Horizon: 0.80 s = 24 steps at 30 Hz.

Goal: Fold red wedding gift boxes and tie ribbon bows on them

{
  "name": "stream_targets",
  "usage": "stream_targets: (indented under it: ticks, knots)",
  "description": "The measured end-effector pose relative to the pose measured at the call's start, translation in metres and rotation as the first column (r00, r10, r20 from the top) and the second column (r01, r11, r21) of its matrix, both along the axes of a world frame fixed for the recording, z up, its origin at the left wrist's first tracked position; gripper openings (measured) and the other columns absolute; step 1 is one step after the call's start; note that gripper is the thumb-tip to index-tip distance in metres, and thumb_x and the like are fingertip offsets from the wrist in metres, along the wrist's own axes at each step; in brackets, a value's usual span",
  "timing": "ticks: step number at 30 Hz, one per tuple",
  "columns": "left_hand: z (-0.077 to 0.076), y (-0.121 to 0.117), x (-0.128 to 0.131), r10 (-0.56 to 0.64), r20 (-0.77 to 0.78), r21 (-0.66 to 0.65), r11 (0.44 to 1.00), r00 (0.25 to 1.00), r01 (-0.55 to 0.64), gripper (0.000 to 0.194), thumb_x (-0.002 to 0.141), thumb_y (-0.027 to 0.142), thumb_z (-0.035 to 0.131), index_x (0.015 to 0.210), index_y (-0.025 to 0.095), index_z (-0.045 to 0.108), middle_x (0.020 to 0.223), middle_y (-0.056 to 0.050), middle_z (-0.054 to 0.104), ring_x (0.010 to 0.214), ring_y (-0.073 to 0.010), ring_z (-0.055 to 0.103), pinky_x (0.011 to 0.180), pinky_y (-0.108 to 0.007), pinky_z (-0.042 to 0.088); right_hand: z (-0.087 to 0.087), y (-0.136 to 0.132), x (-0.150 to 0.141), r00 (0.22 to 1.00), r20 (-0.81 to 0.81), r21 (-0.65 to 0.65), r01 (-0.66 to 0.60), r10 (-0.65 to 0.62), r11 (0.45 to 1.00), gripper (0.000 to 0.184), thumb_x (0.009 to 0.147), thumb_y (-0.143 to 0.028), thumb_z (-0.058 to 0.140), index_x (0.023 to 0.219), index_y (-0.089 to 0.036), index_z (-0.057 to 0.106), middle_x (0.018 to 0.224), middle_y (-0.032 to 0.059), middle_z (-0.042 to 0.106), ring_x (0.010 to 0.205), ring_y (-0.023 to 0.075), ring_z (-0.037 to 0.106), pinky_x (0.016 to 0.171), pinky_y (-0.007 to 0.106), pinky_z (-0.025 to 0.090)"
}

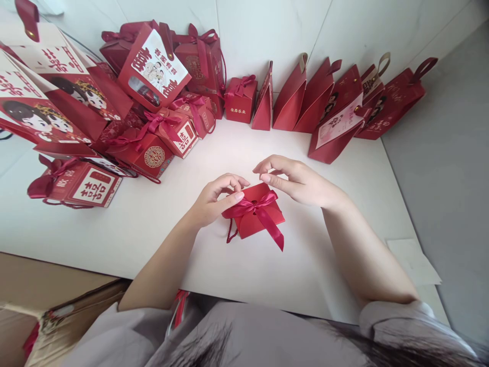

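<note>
A small red gift box (247,226) stands on the white table in front of me, tied on top with a dark pink satin ribbon bow (263,206). One ribbon tail hangs over its near side, and a twisted red cord (230,235) sticks out at the left. My left hand (216,200) is at the box's left edge, thumb tip against or just over the bow's left loop, fingers curved and apart. Over the far right edge of the box hovers my right hand (296,179), its fingers loosely bent, thumb apart, nothing between them.
Finished-looking red boxes with bows (155,153) crowd the left of the white table (160,244). Tall triangular red bags (290,102) line the wall at the back right. White paper (412,260) lies at the right edge; a cardboard box (57,285) is at lower left.
</note>
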<state>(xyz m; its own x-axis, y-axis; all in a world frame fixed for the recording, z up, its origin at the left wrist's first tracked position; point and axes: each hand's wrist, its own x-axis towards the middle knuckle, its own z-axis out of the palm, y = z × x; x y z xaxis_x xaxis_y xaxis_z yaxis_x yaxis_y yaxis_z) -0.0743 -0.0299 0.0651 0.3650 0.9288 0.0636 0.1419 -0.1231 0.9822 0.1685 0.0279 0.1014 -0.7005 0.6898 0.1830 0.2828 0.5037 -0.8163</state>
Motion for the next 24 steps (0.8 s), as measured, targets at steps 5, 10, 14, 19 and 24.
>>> stream_targets:
  ticks: [5,10,14,19,24]
  knots:
    - [0.000,0.000,-0.003,-0.001,0.036,-0.037,0.999,0.999,0.002,0.026,0.088,0.036,0.067,0.073,0.017,0.059,0.118,-0.007,0.063,0.106,-0.0208,0.061,0.096,-0.034,0.046,0.019,-0.028,-0.010,0.997,-0.028,0.279,-0.061,0.071,0.958,0.017,0.099,-0.028,0.054,0.092,-0.020,0.067,0.099,0.0084,0.066,0.093,0.0203,0.061,0.084,0.036,0.052]
    - [0.001,-0.001,-0.001,0.083,0.144,-0.141,0.988,0.986,-0.063,0.034,0.087,0.038,0.067,0.064,0.017,0.054,0.114,-0.008,0.065,0.109,-0.0241,0.061,0.097,-0.037,0.048,0.019,-0.077,-0.041,0.962,0.227,0.461,-0.243,0.151,0.853,0.026,0.099,-0.033,0.056,0.086,-0.018,0.073,0.126,0.0138,0.063,0.118,0.0276,0.057,0.107,0.049,0.046]
    - [0.001,0.000,-0.001,0.173,0.165,-0.131,0.980,0.971,-0.152,0.032,0.087,0.039,0.065,0.065,0.018,0.056,0.111,-0.008,0.067,0.119,-0.0264,0.058,0.109,-0.040,0.044,-0.002,-0.096,-0.059,0.932,0.361,0.641,-0.226,-0.028,0.733,0.028,0.097,-0.036,0.057,0.092,-0.015,0.074,0.138,0.0182,0.057,0.134,0.0338,0.047,0.121,0.061,0.029]
    - [-0.001,0.003,-0.002,0.228,0.210,-0.120,0.971,0.951,-0.207,0.035,0.089,0.044,0.059,0.066,0.018,0.059,0.109,-0.007,0.068,0.116,-0.0253,0.060,0.110,-0.040,0.042,-0.014,-0.098,-0.064,0.906,0.392,0.704,-0.186,-0.157,0.685,0.027,0.098,-0.029,0.056,0.115,-0.014,0.070,0.145,0.0160,0.054,0.137,0.0341,0.045,0.120,0.065,0.029]
    - [-0.001,0.003,-0.001,0.248,0.224,-0.127,0.966,0.942,-0.224,0.033,0.088,0.042,0.062,0.067,0.017,0.057,0.111,-0.008,0.067,0.115,-0.0254,0.059,0.108,-0.040,0.043,-0.003,-0.088,-0.052,0.929,0.368,0.626,-0.270,0.028,0.732,0.033,0.097,-0.004,0.042,0.115,-0.012,0.068,0.127,0.0124,0.066,0.125,0.0262,0.057,0.121,0.057,0.032]
